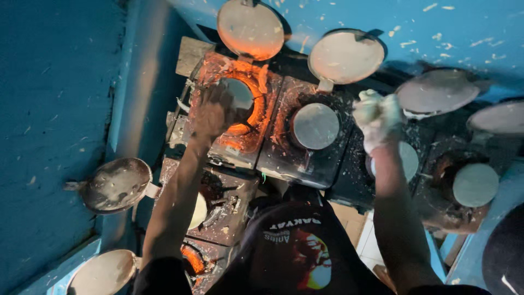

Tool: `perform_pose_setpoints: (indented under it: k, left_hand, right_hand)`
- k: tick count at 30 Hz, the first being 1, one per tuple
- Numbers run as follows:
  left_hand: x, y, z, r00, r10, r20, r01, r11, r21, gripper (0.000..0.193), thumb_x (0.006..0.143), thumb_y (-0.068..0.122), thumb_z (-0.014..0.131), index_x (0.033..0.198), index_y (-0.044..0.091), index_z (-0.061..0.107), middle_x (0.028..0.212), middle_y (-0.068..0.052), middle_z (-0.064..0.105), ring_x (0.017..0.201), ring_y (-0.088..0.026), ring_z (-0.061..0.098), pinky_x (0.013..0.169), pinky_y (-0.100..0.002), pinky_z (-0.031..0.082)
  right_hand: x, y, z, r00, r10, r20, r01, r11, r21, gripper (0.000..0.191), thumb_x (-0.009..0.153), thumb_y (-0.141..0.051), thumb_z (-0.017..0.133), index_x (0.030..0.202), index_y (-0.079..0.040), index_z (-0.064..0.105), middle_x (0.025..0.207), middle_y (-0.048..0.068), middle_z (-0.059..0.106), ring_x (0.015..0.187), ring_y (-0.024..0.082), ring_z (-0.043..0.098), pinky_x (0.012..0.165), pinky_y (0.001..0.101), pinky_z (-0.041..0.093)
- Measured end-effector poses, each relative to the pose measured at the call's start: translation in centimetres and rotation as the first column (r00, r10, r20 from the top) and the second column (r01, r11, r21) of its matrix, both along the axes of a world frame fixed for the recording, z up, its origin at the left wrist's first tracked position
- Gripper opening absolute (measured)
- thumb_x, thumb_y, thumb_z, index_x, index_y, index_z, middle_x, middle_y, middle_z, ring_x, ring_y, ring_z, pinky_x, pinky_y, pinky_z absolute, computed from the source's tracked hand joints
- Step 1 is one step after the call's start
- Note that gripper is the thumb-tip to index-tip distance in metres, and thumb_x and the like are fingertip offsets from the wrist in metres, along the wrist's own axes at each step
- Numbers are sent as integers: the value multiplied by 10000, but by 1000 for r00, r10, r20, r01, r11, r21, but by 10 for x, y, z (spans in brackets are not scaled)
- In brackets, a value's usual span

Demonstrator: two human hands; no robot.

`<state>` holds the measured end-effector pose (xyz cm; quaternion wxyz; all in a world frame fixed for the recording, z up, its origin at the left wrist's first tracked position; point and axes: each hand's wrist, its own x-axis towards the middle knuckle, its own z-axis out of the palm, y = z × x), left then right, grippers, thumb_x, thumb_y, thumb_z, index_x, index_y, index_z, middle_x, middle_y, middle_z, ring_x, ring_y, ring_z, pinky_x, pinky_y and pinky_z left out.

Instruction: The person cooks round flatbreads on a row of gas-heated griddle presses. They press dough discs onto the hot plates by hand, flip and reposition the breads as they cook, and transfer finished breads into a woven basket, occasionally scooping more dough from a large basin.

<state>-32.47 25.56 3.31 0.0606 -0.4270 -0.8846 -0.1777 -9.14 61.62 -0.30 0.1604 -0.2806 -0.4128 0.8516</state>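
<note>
Over the glowing orange burner at the top left, your left hand (214, 112) rested spread against the round grey griddle plate (239, 94) set in the black stove block (256, 147), fingers fanned, pinching nothing. Your right hand (377, 117), coated in white dough (368, 106), was closed around that lump above the third plate (406, 159). Between your hands lay a second round plate (315, 125). Hinged round lids (345, 56) stood raised against the blue wall (464, 27) behind.
</note>
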Motion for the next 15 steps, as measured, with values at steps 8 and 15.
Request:
perform_pose_setpoints:
  k: [8,15]
  left_hand:
    - [-30,-66,1,543,-178,820,-732,377,567,186,1041,102,607,1174,-19,655,955,-53,628,852,-192,536,802,-358,443]
    - [113,-229,39,884,386,264,-455,837,304,452,838,2,699,1282,-15,611,1314,-245,617,1190,-469,614,1005,-469,514]
  right_hand:
    - [-51,-95,25,873,440,-209,-176,684,708,654,1002,-392,766,1438,-101,375,1384,148,574,1188,278,632,961,456,577]
    - [-172,-187,-24,707,647,286,-486,151,861,424,1043,-315,595,1409,-109,534,1424,165,591,1286,359,545,1065,528,406]
